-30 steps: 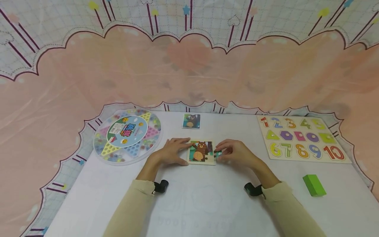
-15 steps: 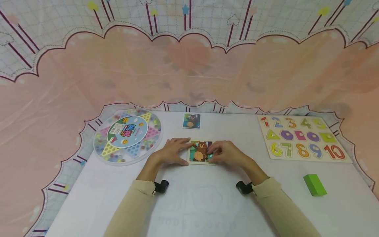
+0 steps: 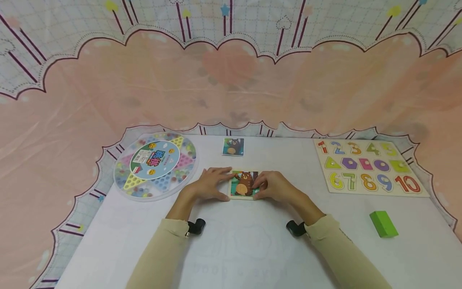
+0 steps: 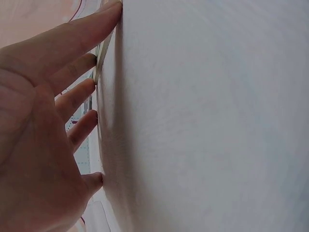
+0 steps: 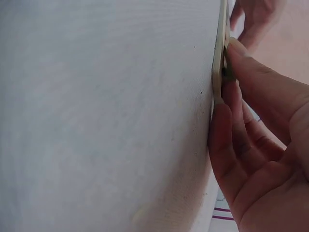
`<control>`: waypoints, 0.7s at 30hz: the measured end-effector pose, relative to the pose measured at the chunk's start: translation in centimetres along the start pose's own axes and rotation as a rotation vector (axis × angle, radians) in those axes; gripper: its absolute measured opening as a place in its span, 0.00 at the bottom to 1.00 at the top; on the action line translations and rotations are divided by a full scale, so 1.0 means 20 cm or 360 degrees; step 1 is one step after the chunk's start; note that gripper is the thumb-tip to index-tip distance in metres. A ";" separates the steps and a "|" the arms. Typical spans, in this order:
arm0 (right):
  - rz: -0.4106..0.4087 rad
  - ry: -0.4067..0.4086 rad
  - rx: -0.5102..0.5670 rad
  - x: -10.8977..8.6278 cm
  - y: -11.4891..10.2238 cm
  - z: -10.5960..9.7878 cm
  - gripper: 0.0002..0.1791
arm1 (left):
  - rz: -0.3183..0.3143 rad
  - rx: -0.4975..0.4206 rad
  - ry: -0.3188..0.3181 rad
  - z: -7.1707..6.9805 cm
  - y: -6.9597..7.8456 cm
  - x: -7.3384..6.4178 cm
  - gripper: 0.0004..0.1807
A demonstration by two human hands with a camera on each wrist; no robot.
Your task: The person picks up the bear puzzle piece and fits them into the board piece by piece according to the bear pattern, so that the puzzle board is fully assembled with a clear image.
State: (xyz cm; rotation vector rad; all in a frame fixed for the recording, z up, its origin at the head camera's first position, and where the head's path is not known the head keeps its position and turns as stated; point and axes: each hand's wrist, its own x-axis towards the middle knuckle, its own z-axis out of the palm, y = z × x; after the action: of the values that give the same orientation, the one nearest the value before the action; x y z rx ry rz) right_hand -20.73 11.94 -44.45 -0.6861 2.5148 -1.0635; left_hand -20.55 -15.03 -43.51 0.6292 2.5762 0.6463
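A small square bear jigsaw puzzle (image 3: 243, 185) in a pale wooden frame lies flat at the table's middle. Spread, fairly straight fingers of my left hand (image 3: 213, 184) touch the frame's left side, thumb at the lower left corner. Over the lower right of the picture, my right hand (image 3: 277, 187) pinches a teal jigsaw piece (image 3: 256, 192) between thumb and fingers. From the right wrist view, that jigsaw piece (image 5: 229, 73) appears slightly tilted against the frame's edge (image 5: 217, 65). My right fingers cover part of the picture's right side.
Behind the puzzle lies a matching bear picture card (image 3: 233, 147). A round Chinese checkers set (image 3: 155, 166) is at the left. At the right are a number and shape board (image 3: 371, 168) and a green block (image 3: 383, 224). A patterned cloth (image 3: 231, 88) hangs behind the white table (image 3: 234, 249).
My right hand has moved left, carrying the jigsaw piece from beside the frame onto the puzzle's lower right. My left hand has stayed at the left side.
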 end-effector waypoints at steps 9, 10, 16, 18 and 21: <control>0.0003 -0.0039 0.0016 0.00 0.00 -0.01 0.10 | 0.0012 0.0010 -0.0010 0.00 -0.01 0.01 0.46; 0.0019 -0.0047 0.0024 0.00 0.00 -0.02 0.10 | 0.0015 0.0009 -0.0011 0.00 -0.01 0.01 0.47; 0.0076 -0.0072 0.0054 0.00 0.00 -0.02 0.09 | 0.0007 -0.0003 -0.0015 0.00 -0.01 0.00 0.47; 0.0076 -0.0073 0.0060 0.00 0.01 -0.02 0.08 | 0.0004 0.0003 -0.0013 0.00 -0.01 0.00 0.47; 0.0073 -0.0075 0.0054 0.00 0.00 -0.02 0.08 | 0.0005 0.0014 -0.0012 0.00 -0.01 0.00 0.47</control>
State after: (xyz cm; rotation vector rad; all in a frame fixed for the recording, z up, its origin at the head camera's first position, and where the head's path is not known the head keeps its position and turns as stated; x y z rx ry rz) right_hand -20.85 12.25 -44.21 -0.6338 2.4546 -1.0596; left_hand -20.57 -15.15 -43.51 0.6372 2.5729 0.6332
